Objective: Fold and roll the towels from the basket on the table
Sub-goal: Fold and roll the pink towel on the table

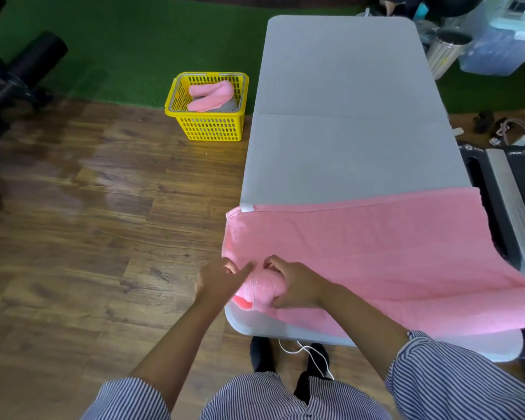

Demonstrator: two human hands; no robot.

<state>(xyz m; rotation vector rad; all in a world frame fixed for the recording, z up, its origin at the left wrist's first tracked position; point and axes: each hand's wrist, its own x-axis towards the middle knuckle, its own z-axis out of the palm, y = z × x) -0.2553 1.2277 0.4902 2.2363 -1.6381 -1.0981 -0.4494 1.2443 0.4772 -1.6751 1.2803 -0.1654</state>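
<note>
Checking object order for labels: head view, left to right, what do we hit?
Black exercise equipment → yellow basket → left hand → right hand, gripping the rolled end of the pink towel → metal bin → clear plastic box.

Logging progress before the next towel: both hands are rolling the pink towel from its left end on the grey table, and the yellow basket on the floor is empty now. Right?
Not quite. The head view shows the yellow basket on the floor holds a pink towel on something grey. The rest stands: the left hand and right hand are at the pink towel on the table, rolling its left end on the grey table.
</note>
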